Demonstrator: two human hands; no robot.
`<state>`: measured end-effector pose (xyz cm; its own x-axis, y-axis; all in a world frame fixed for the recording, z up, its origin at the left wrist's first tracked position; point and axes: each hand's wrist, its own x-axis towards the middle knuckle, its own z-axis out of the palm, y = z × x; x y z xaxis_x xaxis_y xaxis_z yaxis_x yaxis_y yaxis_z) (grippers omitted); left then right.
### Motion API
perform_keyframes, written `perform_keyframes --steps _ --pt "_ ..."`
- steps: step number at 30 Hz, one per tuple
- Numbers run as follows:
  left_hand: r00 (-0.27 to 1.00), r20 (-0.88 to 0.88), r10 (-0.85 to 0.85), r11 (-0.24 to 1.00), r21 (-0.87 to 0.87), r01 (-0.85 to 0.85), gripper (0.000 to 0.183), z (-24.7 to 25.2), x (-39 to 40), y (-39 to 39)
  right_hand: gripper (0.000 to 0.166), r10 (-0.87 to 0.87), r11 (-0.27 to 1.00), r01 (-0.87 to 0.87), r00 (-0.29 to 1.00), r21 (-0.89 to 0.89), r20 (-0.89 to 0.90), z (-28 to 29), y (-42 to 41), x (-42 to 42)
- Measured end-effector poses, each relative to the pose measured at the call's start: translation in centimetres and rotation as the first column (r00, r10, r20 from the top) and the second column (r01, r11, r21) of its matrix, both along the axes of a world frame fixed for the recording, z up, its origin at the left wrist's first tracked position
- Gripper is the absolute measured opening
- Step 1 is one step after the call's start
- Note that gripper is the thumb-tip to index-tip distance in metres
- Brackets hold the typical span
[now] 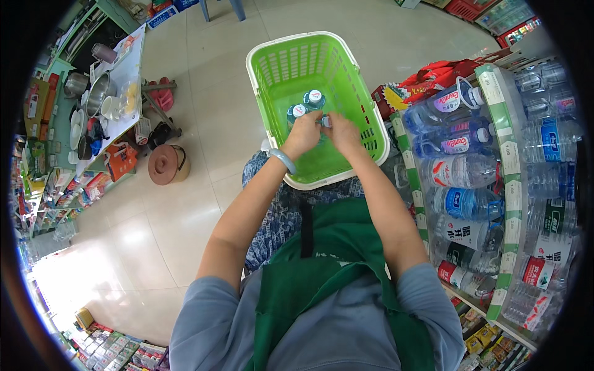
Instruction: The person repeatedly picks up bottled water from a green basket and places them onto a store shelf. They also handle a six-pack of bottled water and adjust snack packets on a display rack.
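A green plastic basket with a white rim stands before me. Inside it, two bottles with white caps, one at the back and one to its left, stand close together. My left hand and my right hand meet over the basket, just in front of these bottles. Between their fingers shows the pale cap of another bottle; its body is mostly hidden by the hands. The fingers of both hands are closed around this cap area. A pale bangle circles my left wrist.
Shelves with large water bottles rise close at my right, with red packages at their far end. On the left are a table with a steel bowl and, on the tiled floor, a brown lidded bucket. A blue stool's legs stand beyond the basket.
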<state>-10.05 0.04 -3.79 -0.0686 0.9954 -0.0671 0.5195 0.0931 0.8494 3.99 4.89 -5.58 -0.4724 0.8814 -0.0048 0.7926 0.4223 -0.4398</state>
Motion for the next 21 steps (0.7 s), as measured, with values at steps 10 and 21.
perform_keyframes --steps 10,21 --pt "0.928 0.092 -0.362 0.923 0.177 0.343 0.073 9.7 0.9 -1.2 0.031 0.202 0.979 -0.171 0.863 0.108 -0.464 20.7 -2.1 7.7" --pt "0.606 0.585 -0.539 0.812 0.551 0.191 0.079 25.4 9.4 -1.8 0.049 0.22 0.855 0.264 0.594 0.446 -0.774 25.7 -9.1 10.9"
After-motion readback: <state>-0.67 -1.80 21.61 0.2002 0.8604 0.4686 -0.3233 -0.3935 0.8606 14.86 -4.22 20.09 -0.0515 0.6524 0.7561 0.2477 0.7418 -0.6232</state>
